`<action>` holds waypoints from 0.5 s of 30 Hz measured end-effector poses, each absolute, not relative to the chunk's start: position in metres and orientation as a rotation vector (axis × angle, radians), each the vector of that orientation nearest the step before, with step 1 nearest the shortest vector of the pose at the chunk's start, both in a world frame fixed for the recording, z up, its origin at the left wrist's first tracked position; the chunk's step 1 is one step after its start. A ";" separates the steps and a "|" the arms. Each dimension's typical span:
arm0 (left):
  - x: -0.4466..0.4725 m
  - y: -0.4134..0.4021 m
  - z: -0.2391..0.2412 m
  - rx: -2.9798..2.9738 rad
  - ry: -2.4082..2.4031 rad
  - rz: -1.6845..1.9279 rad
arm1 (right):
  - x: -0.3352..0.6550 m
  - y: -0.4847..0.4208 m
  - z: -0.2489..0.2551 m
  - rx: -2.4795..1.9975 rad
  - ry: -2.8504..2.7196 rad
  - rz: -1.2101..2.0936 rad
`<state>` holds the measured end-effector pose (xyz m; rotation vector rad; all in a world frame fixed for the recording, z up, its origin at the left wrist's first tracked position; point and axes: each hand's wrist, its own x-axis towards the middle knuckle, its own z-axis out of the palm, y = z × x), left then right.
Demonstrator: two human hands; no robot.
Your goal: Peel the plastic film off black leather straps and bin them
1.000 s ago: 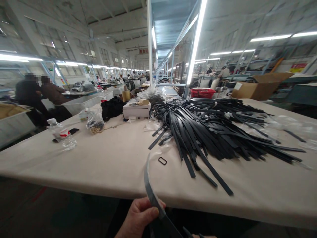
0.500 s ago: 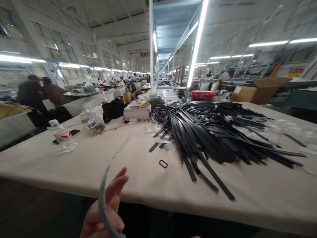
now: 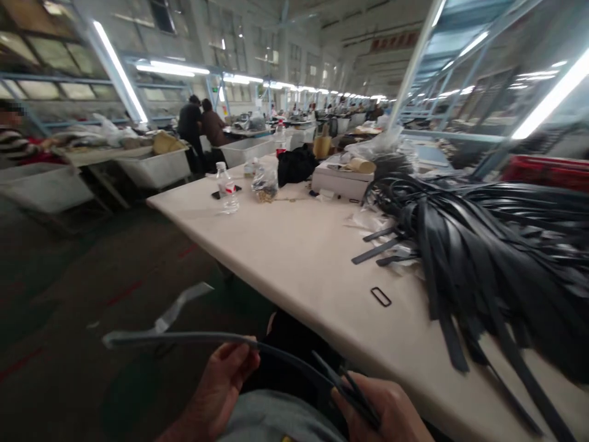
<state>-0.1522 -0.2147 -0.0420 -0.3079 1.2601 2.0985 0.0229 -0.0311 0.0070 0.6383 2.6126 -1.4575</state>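
Note:
My left hand (image 3: 219, 380) pinches a long black strap (image 3: 184, 338) below the table's front edge; the strap sticks out to the left over the floor. My right hand (image 3: 384, 408) grips the strap's other end together with a couple of thin black strap tips at the bottom of the view. Both hands sit over my lap, in front of the cream table (image 3: 294, 258). A big heap of black straps (image 3: 497, 245) covers the table's right side. One small black rectangular ring (image 3: 381, 296) lies on the table near the heap.
Further back on the table stand a water bottle (image 3: 227, 188), a clear bag of small parts (image 3: 265, 183), a black bag (image 3: 297, 166) and a white box (image 3: 340, 180). A scrap strip (image 3: 181, 304) lies on the dark floor. Two people (image 3: 200, 126) stand by bins at left.
The view has swung left and down. The strap, upright in my left hand earlier, now lies horizontal between both hands, and my right hand has come into view.

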 end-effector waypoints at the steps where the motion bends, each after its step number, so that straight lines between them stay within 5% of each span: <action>1: -0.154 -0.218 -0.046 -0.395 1.211 2.129 | 0.016 -0.032 0.004 0.598 2.638 -1.372; 11: -0.162 -0.226 -0.074 -0.628 1.060 2.063 | -0.052 -0.065 -0.013 0.591 2.763 -0.971; 15: -0.166 -0.211 -0.077 -0.498 1.019 1.964 | -0.079 -0.072 -0.023 0.610 2.658 -1.231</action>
